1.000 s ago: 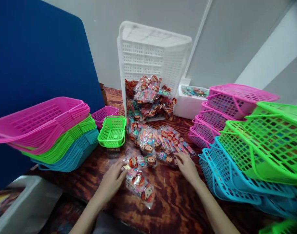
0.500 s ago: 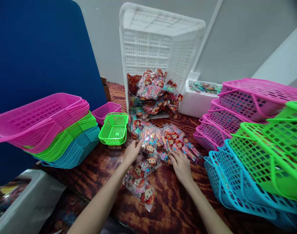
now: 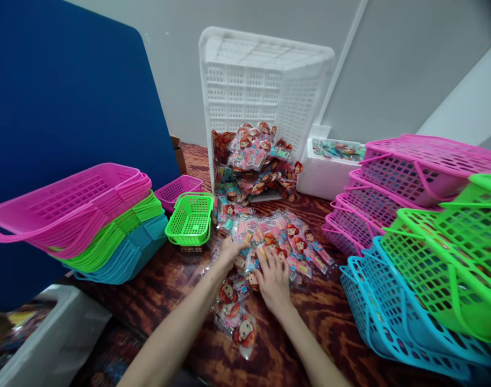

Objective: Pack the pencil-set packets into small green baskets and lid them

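Clear plastic packets of red-haired doll figures (image 3: 299,244) lie spread in a loose pile on the brown wood-patterned table (image 3: 285,333). My left hand (image 3: 231,252) rests against the left side of this pile, fingers pointing right over the packets; its far fingers are partly hidden. Close beside it, my right hand (image 3: 274,277) lies palm down, its fingers stretched and apart on the packets. A short trail of packets (image 3: 244,329) runs toward me between my forearms. Just left of the pile stands a small bright green basket (image 3: 191,220).
A tipped white crate (image 3: 245,94) holds more packets behind the pile. Nested pink, green and blue baskets (image 3: 128,226) stand at left. Filled baskets (image 3: 414,301) are stacked at right. A white foam box (image 3: 324,174) sits behind them; a blue panel (image 3: 76,97) rises at left.
My right hand has moved left across the pile, closer to my left hand. The left hand has shifted slightly right onto the packets. The view has tilted up a little.
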`<state>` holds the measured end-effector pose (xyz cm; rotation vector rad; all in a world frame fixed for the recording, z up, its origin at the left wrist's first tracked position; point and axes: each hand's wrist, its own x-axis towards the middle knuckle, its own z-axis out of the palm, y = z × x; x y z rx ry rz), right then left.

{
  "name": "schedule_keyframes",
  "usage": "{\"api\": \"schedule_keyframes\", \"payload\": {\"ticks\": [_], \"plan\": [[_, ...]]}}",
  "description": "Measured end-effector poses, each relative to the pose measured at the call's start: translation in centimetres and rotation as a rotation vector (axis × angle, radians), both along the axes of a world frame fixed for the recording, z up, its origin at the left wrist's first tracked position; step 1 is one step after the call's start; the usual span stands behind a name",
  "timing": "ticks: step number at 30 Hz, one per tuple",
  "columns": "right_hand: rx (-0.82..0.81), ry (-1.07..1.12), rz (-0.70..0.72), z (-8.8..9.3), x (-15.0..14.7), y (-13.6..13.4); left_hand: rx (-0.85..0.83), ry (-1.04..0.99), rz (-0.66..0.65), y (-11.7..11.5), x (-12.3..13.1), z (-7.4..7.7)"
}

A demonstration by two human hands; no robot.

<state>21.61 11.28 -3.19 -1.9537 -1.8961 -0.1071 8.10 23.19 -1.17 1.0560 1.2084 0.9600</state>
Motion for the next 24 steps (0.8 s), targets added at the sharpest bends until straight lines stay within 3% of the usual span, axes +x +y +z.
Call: {"api": "schedule_keyframes", "payload": {"ticks": [4,7,12,14,17,19,21,24], "plan": [[-0.013,-0.012,-0.214,-1.4,3.7,-1.7,0.066,0.066,-0.072,-1.0,-2.8,0.9],[0.053,0.046,-0.237,-0.9,5.2,-1.4,0.152,0.087,-0.118,-1.8,-4.4,2.3],[0.094,0.408,0.036,1.5,2.3,1.1,0.289,0.153,-0.235,-3.7,-5.2,5.0],[0.081,0.597,0.058,2.0,0.7,2.1,0.339,0.212,-0.278,-4.5,-5.5,6.3],[0.082,0.836,-0.019,1.9,-0.4,2.5,0.410,0.322,-0.336,-5.5,-6.8,8.9],[0.093,0.904,-0.112,1.4,0.0,1.7,0.464,0.436,-0.397,-6.0,-8.0,10.5],[0.108,0.908,-0.204,1.1,1.0,0.5,0.550,0.684,-0.509,-6.5,-8.9,11.2],[0.159,0.829,-0.332,1.1,2.4,-1.8,0.618,0.986,-0.646,-7.3,-9.4,10.1]]}}
